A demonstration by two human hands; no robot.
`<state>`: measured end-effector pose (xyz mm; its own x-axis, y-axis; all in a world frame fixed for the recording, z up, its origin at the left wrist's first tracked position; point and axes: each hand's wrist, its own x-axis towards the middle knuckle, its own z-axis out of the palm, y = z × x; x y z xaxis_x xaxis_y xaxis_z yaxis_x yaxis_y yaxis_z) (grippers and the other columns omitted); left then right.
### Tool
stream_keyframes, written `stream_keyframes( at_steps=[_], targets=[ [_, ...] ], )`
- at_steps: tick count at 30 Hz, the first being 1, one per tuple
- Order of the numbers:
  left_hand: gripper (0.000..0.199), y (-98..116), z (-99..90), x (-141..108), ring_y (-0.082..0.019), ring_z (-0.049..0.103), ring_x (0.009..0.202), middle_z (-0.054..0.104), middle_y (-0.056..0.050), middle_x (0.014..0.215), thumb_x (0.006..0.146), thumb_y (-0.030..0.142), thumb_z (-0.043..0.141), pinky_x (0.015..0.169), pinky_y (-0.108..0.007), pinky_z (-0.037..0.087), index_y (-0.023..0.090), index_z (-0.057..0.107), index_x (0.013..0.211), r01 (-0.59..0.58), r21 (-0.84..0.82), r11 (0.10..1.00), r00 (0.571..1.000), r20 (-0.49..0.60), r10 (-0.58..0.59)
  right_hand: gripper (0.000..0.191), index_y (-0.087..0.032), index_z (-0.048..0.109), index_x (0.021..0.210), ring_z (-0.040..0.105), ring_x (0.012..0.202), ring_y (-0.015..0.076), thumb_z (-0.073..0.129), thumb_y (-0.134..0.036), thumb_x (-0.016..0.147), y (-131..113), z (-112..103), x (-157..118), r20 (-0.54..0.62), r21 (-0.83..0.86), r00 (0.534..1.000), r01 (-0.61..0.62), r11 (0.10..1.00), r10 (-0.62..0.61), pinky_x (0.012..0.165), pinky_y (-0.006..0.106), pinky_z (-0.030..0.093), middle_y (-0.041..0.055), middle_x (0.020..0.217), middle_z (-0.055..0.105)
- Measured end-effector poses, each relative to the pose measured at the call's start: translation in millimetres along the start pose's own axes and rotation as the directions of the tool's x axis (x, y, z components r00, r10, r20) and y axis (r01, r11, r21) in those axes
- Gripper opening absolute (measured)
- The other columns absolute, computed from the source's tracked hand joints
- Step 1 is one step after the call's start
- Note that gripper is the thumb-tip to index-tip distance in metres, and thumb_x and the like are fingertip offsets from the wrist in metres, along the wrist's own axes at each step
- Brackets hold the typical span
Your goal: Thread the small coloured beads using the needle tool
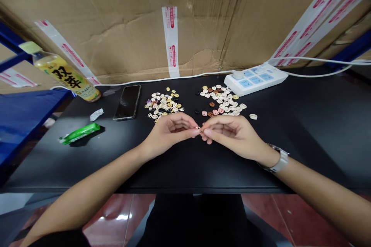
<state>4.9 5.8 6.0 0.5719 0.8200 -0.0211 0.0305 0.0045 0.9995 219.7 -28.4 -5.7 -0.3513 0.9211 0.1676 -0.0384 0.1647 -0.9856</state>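
Pinkish piece (198, 128), mostly hidden, details unclear, pinched in the grip of left hand (167, 134) and right hand (238, 135)

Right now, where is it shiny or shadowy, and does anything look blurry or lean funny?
Head view: white glare on the red floor tiles; head view: dark shadow beside the green packet; head view: the drink bottle tilts near the left edge, perhaps wide-lens stretch; head view: the small piece pinched between left hand and right hand looks soft, its details unclear.
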Motion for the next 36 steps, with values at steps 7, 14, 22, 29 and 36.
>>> stream_keyframes(
  at_steps=[7,14,22,29,36],
  targets=[
    [0.015,1.7,-0.1,-0.1,-0.014,0.072,0.083,0.075,-0.003,0.087,0.080,0.021,0.077,0.084,-0.028,0.057,0.014,0.069,0.090,0.003,-0.026,1.000,0.999,0.038,-0.002,0.013,-0.017,0.072,0.093,0.071,0.072,0.0139,0.073,-0.028,0.085,-0.6,-0.7,0.8,0.037,0.042,0.999,-0.029,0.999,0.027,0.067,0.026,0.062,0.0032,0.079,0.074],
    [0.014,1.7,-0.5,-0.7,-0.012,0.072,0.083,0.075,-0.003,0.086,0.081,0.019,0.076,0.083,-0.025,0.056,0.014,0.070,0.092,-0.002,-0.035,0.999,0.999,0.051,0.004,0.014,-0.017,0.073,0.095,0.071,0.074,0.0143,0.071,-0.029,0.087,0.2,-2.3,0.3,0.046,0.058,0.998,-0.035,0.998,0.032,0.069,0.026,0.062,0.0042,0.081,0.074],
    [0.015,1.0,-0.3,0.0,-0.012,0.071,0.082,0.074,-0.003,0.085,0.079,0.019,0.077,0.083,-0.025,0.056,0.013,0.070,0.091,-0.003,-0.035,0.999,0.999,0.041,0.004,0.013,-0.017,0.072,0.094,0.070,0.074,0.0137,0.071,-0.028,0.087,1.4,-3.1,-0.5,0.057,0.041,0.998,-0.042,0.998,0.039,0.070,0.026,0.061,0.0035,0.081,0.073],
    [0.014,2.6,0.4,-0.2,-0.011,0.071,0.082,0.074,-0.002,0.085,0.079,0.018,0.077,0.083,-0.023,0.056,0.012,0.070,0.091,0.006,-0.028,1.000,0.998,0.057,-0.004,0.012,-0.016,0.072,0.094,0.069,0.074,0.0122,0.071,-0.026,0.087,1.1,-3.7,0.4,0.074,0.032,0.996,-0.050,0.998,0.048,0.071,0.023,0.060,0.0027,0.080,0.072],
    [0.013,0.8,1.1,-0.6,-0.011,0.072,0.082,0.075,-0.003,0.086,0.079,0.017,0.077,0.083,-0.023,0.056,0.012,0.071,0.090,0.017,-0.047,0.999,0.999,0.052,-0.014,0.011,-0.016,0.072,0.093,0.069,0.073,0.0115,0.072,-0.026,0.087,1.2,-3.6,1.1,0.079,0.017,0.995,-0.059,0.998,0.057,0.070,0.022,0.059,0.0022,0.079,0.072]
  ],
)
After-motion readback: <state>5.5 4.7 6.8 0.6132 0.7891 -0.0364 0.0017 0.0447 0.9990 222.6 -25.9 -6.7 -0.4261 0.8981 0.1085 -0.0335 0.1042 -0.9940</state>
